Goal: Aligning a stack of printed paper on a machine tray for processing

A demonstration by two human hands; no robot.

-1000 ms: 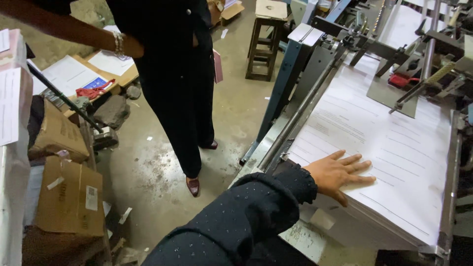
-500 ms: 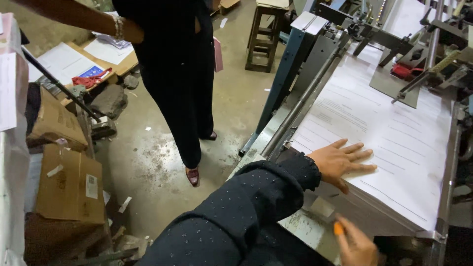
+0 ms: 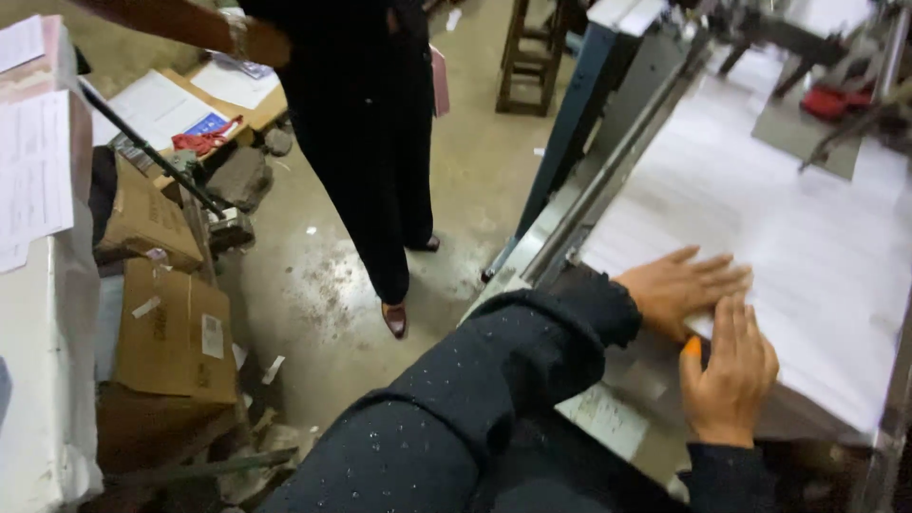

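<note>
Since a second ago the right hand (image 3: 730,375) has come up into view and now lies flat beside the left hand (image 3: 679,285) on the near corner of the paper stack (image 3: 788,228); the camera has also swung lower and closer. Both hands are open, palms down, fingers spread and gripping nothing, probably pressing to keep the top sheets flat and squared against the metal side rail (image 3: 608,180). The stack sits on the machine bed at right, well clear of the floor clutter. A second person in dark clothes (image 3: 366,142) stands on the concrete floor (image 3: 475,190), arm stretched toward papers on cardboard boxes (image 3: 171,332) at left. Hard to read: the machine's upper mechanism is motion-blurred, with a red part (image 3: 836,100) of unclear function. The stack's far and right edges are cut off, the dark sleeve (image 3: 494,380) hides the bed's near edge, and the other person is cropped above the chest.
</note>
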